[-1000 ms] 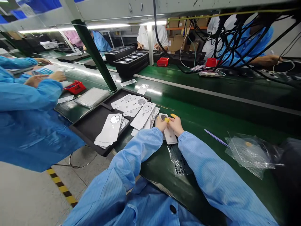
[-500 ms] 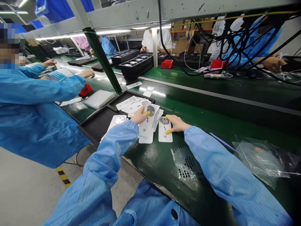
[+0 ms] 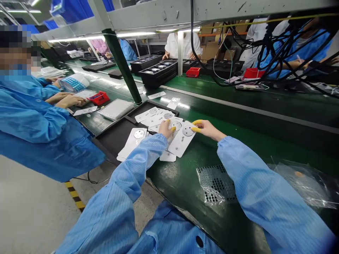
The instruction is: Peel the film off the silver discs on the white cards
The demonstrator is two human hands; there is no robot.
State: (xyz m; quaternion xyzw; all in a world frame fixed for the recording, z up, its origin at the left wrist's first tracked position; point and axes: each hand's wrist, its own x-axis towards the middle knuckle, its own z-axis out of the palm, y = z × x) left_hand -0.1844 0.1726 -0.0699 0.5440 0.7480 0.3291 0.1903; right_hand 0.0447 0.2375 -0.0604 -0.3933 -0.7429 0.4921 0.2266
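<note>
A white card with a round grey disc is tilted up off the bench, its upper right edge pinched by my right hand, which has yellow finger covers. Just left of it, my left hand grips white cards between thumb and fingers, over the pile. Part of another card shows beneath them on the green bench. More cards are spread over a black tray, and a separate stack lies at the tray's near right side.
A clear sheet with black dots and plastic bags lie right. A co-worker stands left, near a red bin. A green post rises behind the tray; black cables hang at upper right.
My right hand has lifted its card and brought it left against the pile, now slanted. My left hand stays on the cards. The co-worker's hands came together lower down; the view shifted slightly.
</note>
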